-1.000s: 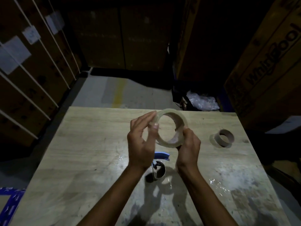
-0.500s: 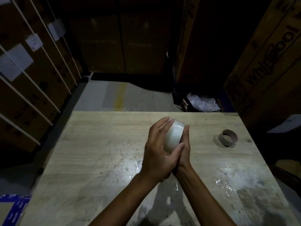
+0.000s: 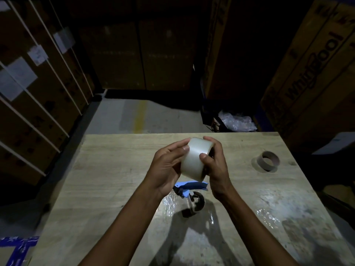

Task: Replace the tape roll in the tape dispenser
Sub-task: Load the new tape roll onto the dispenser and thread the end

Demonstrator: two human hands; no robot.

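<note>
A full roll of clear tape (image 3: 195,158) is held above the wooden table (image 3: 115,169), its outer band turned toward me. My left hand (image 3: 167,167) grips its left side, thumb on the band. My right hand (image 3: 214,162) grips the right side, thumb also pressed on the band. Below the hands, the blue tape dispenser (image 3: 189,191) lies on the table with its empty roller hub (image 3: 196,203) showing; part of it is hidden by my hands. An empty brown cardboard core (image 3: 268,161) stands on the table at the right.
Scraps of clear film (image 3: 268,215) stick to the tabletop near the front. Tall cardboard cartons (image 3: 315,70) surround the table on the left, back and right. A bag of crumpled plastic (image 3: 238,122) lies on the floor behind the table's far edge.
The roll was first held with its open hole facing me; it has been turned so that its band faces me. My left hand moved off the front, uncovering the dispenser below.
</note>
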